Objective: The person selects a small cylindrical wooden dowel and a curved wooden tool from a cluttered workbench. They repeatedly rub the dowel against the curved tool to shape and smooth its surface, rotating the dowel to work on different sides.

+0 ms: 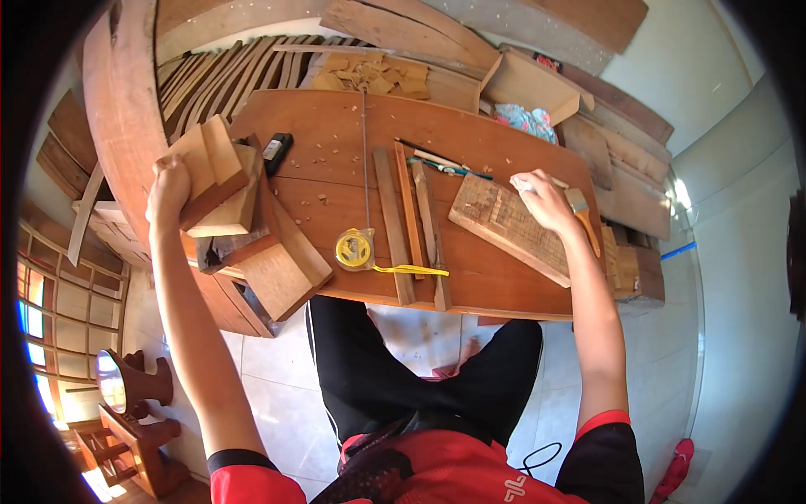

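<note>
At the left end of the table, my left hand is closed at the edge of a light wooden block, the top one of a loose stack. Below it lie another block and a wide wooden piece jutting toward me. My right hand is closed on a small white crumpled piece, whose material I cannot make out. It is above the far right part of a thick rough plank. Just right of that hand lies a paintbrush with a wooden handle.
On the wooden table lie a yellow tape measure, narrow wooden strips, pencils and a teal tool, and a black device. Stacked boards line the back. A patterned cloth lies by an open box.
</note>
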Available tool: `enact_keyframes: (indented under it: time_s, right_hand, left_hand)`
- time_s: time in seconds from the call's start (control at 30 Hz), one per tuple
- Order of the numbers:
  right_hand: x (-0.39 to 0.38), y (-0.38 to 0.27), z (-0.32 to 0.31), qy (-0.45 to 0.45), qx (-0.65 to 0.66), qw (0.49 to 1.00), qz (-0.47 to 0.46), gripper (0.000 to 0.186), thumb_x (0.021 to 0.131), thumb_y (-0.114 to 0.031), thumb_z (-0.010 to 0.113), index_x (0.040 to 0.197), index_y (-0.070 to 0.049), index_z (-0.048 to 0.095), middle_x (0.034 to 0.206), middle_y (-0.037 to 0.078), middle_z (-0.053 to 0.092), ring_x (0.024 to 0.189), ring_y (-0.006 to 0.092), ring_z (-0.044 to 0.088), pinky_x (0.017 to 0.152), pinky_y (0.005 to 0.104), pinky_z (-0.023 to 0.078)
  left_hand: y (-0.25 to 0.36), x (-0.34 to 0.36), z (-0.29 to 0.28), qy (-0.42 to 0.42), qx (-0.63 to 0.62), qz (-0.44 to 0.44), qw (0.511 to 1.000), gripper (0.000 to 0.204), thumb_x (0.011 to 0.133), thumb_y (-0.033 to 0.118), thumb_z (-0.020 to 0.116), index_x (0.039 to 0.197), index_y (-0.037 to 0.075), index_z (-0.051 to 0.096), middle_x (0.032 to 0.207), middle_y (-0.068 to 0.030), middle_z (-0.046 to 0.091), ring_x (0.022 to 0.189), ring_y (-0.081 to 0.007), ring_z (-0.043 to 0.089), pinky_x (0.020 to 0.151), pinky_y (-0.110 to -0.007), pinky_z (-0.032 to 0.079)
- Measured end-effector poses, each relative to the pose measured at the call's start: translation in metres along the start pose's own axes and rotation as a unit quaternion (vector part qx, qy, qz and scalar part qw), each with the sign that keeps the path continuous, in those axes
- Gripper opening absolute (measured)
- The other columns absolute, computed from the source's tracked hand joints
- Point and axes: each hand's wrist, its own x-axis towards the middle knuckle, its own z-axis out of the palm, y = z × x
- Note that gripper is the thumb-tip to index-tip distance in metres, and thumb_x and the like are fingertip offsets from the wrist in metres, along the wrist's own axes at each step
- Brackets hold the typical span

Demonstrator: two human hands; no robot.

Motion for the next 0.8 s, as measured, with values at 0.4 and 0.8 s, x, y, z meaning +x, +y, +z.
enact_keyframes:
  time_s: [0.4,0.8]
  right_hand:
    - [0.100,0.035,0.027,0.049,-0.047,0.997,0.029,0.040,0.089,-0.007,0.066,0.129,-0.008,0.064,0.122,0.020,0.072,0.117,0.0384,0.068,0.098,0.0461,0.053]
    - [0.146,-0.060,0.025,-0.066,-0.151,0.986,-0.027,0.059,0.093,-0.051,0.071,0.134,-0.008,0.065,0.141,0.017,0.062,0.136,0.0348,0.054,0.114,0.0449,0.043]
  left_hand:
    - [-0.008,-0.020,-0.009,0.009,-0.013,0.023,1.000,0.073,0.105,0.059,0.032,0.161,0.012,0.032,0.145,-0.0318,0.058,0.137,-0.0481,0.054,0.115,-0.053,0.040]
    - [0.013,-0.033,-0.018,0.004,0.006,-0.023,1.000,0.087,0.099,0.073,0.040,0.161,0.012,0.035,0.146,-0.0287,0.059,0.138,-0.0453,0.054,0.117,-0.050,0.039]
